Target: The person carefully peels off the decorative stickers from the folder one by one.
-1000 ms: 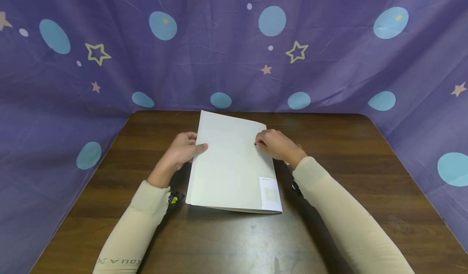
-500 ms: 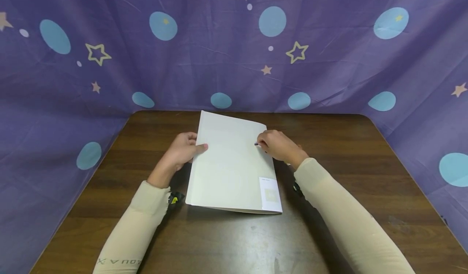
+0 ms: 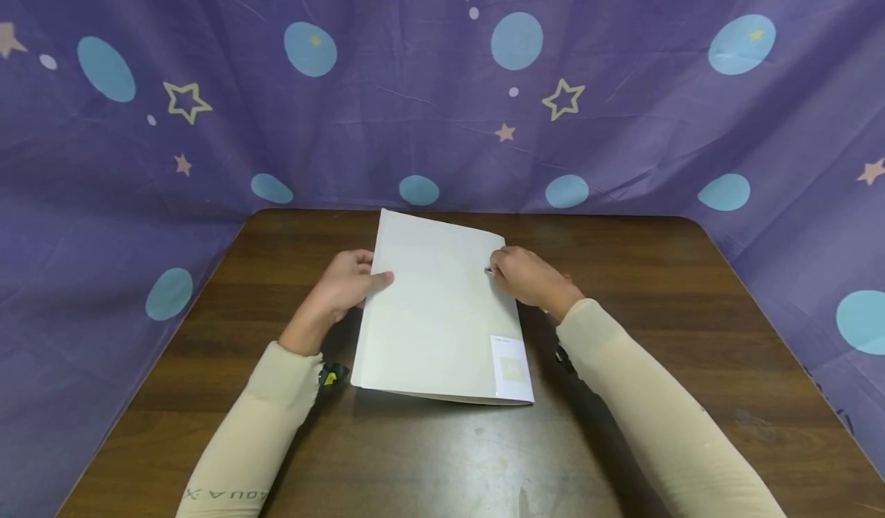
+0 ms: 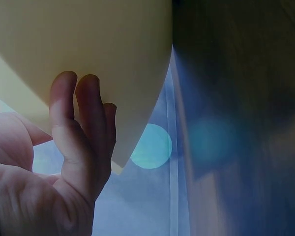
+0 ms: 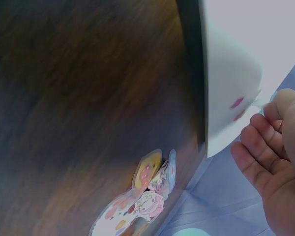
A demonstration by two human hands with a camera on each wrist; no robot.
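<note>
A white folder [image 3: 435, 310] with a pale label [image 3: 512, 368] at its lower right corner is held tilted up over the table. My left hand [image 3: 346, 281] grips its left edge, thumb on the front; in the left wrist view several fingers [image 4: 91, 113] lie against the back. At the right edge, my right hand [image 3: 524, 273] pinches a small dark-edged piece [image 3: 488, 270], seemingly a sticker, against the front. In the right wrist view, thumb and index fingertip meet beside two pink marks [image 5: 237, 103] on the white surface. Most of the piece is hidden by the fingers.
Several colourful cut-out stickers [image 5: 147, 201] lie on the brown wooden table [image 3: 691, 310], seen in the right wrist view and mostly behind the right hand in the head view. A purple patterned cloth [image 3: 415, 103] hangs behind the table.
My right hand has shifted slightly to the right, and a bit more of the small piece shows at its fingertips. The left hand and folder have stayed put.
</note>
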